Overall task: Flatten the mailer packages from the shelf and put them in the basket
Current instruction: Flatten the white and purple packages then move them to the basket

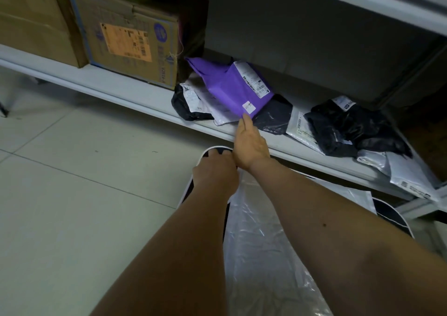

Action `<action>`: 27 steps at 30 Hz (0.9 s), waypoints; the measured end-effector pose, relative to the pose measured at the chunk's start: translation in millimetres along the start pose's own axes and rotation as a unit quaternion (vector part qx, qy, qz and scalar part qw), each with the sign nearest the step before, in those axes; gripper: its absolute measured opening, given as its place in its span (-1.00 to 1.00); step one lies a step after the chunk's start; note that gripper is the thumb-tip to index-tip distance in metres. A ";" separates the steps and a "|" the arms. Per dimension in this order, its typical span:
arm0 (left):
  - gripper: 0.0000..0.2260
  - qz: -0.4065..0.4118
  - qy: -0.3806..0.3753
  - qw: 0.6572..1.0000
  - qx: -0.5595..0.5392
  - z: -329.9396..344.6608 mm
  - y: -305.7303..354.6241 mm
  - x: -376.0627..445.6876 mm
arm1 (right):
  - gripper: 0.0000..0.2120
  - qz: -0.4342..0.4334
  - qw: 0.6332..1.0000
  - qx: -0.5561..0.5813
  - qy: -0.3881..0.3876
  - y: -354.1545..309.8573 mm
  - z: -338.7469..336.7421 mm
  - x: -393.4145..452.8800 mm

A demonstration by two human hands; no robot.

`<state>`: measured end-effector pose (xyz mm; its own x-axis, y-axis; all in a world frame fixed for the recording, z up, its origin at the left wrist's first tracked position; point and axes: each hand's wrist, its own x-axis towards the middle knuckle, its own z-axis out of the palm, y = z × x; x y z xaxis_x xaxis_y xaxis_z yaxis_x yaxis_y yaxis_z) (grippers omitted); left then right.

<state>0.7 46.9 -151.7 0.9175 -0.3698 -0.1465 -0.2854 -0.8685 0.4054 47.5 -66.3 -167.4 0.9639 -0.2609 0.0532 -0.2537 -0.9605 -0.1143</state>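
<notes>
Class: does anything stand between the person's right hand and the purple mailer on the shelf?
Nothing visible does: the right hand already touches the near corner of the purple plastic mailer package, which lies atop the pile.

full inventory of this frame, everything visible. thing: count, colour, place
purple mailer: one, purple, on top of the shelf pile
black mailers: several, black, on the shelf
white mailers: several, white or grey, on the shelf
cardboard boxes: two, brown, shelf left
shelf: one, white
basket: one, black with white rim, on the floor under the hands
clear plastic mailer: one, translucent, in the basket
floor: pale tiles
left hand: grips the basket rim
right hand: fingers pinch the purple mailer's corner
</notes>
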 end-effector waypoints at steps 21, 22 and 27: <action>-0.62 0.090 0.003 0.996 0.017 -20.4 59.5 -97.4 | -0.52 0.006 0.991 0.053 0.119 98.5 -131.8 -170.8; -0.62 0.092 -0.005 0.996 0.016 -15.5 65.0 -107.9 | -0.54 0.009 0.990 0.056 0.129 103.9 -133.2 -186.2; -0.61 0.108 -0.028 0.993 0.049 8.9 84.8 -150.2 | -0.69 0.016 0.979 0.069 0.192 124.5 -128.4 -247.8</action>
<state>-163.8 25.8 -103.3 0.8155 -0.5667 -0.1173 -0.5019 -0.7935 0.3441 -233.4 -133.7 -67.4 0.8478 -0.3331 0.4127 -0.2446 -0.9360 -0.2531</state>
